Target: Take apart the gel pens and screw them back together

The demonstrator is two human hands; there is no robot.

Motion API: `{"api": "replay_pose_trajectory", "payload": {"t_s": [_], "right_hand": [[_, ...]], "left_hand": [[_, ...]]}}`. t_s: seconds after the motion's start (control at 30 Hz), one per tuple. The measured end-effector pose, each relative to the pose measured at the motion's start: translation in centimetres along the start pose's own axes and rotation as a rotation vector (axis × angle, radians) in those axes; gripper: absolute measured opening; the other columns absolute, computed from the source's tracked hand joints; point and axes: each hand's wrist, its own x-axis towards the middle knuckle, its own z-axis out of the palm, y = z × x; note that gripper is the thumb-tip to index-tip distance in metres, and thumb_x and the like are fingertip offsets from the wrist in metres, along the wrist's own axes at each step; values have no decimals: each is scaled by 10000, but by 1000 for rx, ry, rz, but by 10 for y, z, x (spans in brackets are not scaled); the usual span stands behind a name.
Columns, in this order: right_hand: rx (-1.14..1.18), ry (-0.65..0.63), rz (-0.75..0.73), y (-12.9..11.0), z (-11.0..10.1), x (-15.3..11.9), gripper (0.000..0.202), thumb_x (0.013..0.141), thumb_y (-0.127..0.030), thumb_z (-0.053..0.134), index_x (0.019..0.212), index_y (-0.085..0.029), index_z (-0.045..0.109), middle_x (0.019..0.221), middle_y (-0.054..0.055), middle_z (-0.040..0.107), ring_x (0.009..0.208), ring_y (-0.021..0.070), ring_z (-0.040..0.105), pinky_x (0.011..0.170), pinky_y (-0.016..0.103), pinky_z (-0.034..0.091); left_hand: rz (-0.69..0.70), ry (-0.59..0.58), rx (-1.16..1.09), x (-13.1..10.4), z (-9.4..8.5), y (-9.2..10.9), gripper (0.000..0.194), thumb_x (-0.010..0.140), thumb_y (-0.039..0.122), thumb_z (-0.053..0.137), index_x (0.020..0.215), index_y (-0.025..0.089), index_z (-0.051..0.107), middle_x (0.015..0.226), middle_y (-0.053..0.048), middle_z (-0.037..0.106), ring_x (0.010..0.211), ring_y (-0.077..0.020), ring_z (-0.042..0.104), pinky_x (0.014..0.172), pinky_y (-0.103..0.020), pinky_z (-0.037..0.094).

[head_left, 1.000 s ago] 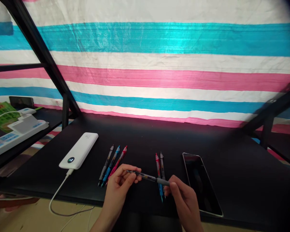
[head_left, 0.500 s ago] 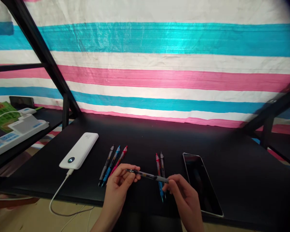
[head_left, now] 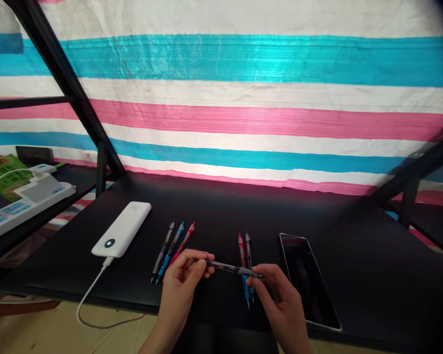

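Observation:
A clear-barrelled pen with a grey grip (head_left: 229, 268) is held level above the table between both hands. My left hand (head_left: 182, 280) pinches its left end between thumb and fingers. My right hand (head_left: 284, 297) has thumb and fingers closed on the grey grip, and the dark tip pokes out past them. Left of my left hand lie a grey pen (head_left: 163, 251), a blue pen (head_left: 174, 247) and a red pen (head_left: 185, 240), side by side. Beneath the held pen lie a red pen (head_left: 241, 245) and a grey pen (head_left: 248, 248), with a blue grip (head_left: 245, 289) showing lower down.
A white power bank (head_left: 123, 228) with a plugged-in cable (head_left: 90, 290) lies on the left of the black table (head_left: 221, 206). To the right is a dark-screened phone (head_left: 310, 280). A power strip (head_left: 33, 206) sits on the side surface, and a striped sheet (head_left: 243, 118) hangs behind.
My right hand's fingers have shifted slightly left along the pen, so its tip now shows beyond them. The left hand keeps its hold, and the pens on the table lie unchanged.

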Motion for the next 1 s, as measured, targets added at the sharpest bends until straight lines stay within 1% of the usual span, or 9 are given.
{"api": "replay_pose_trajectory", "payload": {"t_s": [0.2, 0.27, 0.33, 0.37, 0.5, 0.6, 0.67, 0.8, 1.0], "right_hand": [[-59, -72, -50, 2, -6, 2, 322, 972, -435, 560, 782, -211, 693, 653, 14, 649, 604, 167, 604, 569, 239, 466], [-51, -55, -48, 5, -5, 1, 241, 953, -430, 596, 987, -227, 720, 707, 17, 689, 662, 183, 653, 626, 246, 504], [-32, -12, -33, 7, -2, 0, 360, 921, -421, 647, 1235, -244, 644, 830, 30, 732, 738, 199, 694, 696, 264, 538], [-18, 10, -27, 7, -1, -1, 403, 910, -413, 665, 1274, -248, 611, 885, 38, 738, 767, 203, 705, 725, 271, 547], [32, 11, -11, 5, -1, -1, 197, 927, -393, 649, 1050, -239, 636, 871, 42, 739, 791, 206, 715, 716, 252, 554], [-21, -59, -34, 3, -4, 1, 206, 968, -404, 584, 908, -222, 660, 743, 30, 711, 693, 188, 685, 628, 232, 534], [-49, -73, -57, 5, -5, 3, 239, 983, -412, 556, 926, -214, 679, 721, 27, 699, 665, 182, 675, 613, 233, 531], [-17, 1, -103, 11, -5, 3, 306, 953, -364, 615, 1227, -228, 588, 799, 17, 718, 731, 185, 705, 693, 243, 562], [-114, -43, -112, 11, -4, 2, 77, 891, -266, 663, 961, -235, 672, 898, 28, 704, 815, 190, 677, 718, 232, 529]], "left_hand": [[28, -46, 26, 1, -5, -3, 195, 766, 315, 823, 883, 176, 752, 911, -93, 782, 783, -180, 689, 681, -223, 549], [24, -76, 35, 2, -8, -4, 196, 775, 310, 818, 904, 182, 746, 931, -101, 784, 873, -215, 705, 688, -231, 551], [5, -98, 32, 3, -12, -6, 192, 785, 305, 810, 920, 189, 738, 953, -100, 786, 932, -236, 711, 724, -252, 560], [-3, -104, 27, 4, -14, -7, 185, 795, 303, 803, 927, 194, 734, 966, -97, 787, 952, -239, 712, 747, -262, 563], [1, -111, 21, 5, -18, -11, 171, 819, 288, 784, 951, 193, 729, 1001, -94, 787, 1003, -235, 708, 844, -277, 546], [-7, -112, 2, 6, -18, -12, 185, 811, 287, 793, 958, 190, 736, 1008, -93, 789, 987, -220, 712, 858, -261, 536], [-27, -113, -20, 6, -17, -10, 193, 798, 291, 805, 951, 193, 741, 994, -87, 792, 966, -210, 715, 840, -246, 538], [-49, -101, -35, 5, -13, -5, 199, 779, 286, 823, 935, 190, 746, 970, -83, 795, 968, -201, 712, 857, -237, 530], [-52, -68, -50, 5, -12, -6, 233, 750, 299, 845, 924, 180, 747, 956, -92, 795, 938, -210, 718, 841, -256, 545]]}}
